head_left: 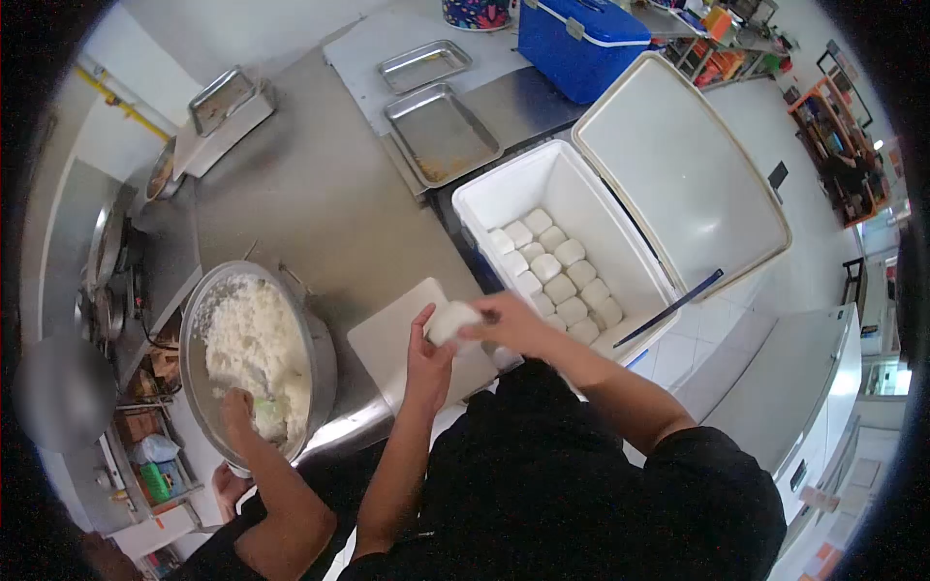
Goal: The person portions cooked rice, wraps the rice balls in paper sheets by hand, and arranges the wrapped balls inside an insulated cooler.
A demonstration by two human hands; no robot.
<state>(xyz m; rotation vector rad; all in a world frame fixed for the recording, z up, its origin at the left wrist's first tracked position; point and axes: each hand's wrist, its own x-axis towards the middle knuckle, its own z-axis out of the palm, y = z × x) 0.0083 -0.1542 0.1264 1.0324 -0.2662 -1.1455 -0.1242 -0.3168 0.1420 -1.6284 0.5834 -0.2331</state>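
A rounded white pack [452, 322], which looks like wrapped rice, is held between my two hands above a white cutting board [386, 341]. My left hand [424, 356] cups it from the left and below, fingers curled against it. On the other side, my right hand [513, 324] grips it with the fingers. Just beyond my right hand stands an open white cooler box [567, 179], where several similar white packs [560, 289] lie in rows.
At left, a co-worker's hand [235, 412] reaches into a large metal pot [325, 373] of white rice [247, 324]. Metal trays [441, 136] and a blue cooler [581, 48] stand at the back. The cooler's raised lid [688, 174] leans open to the right.
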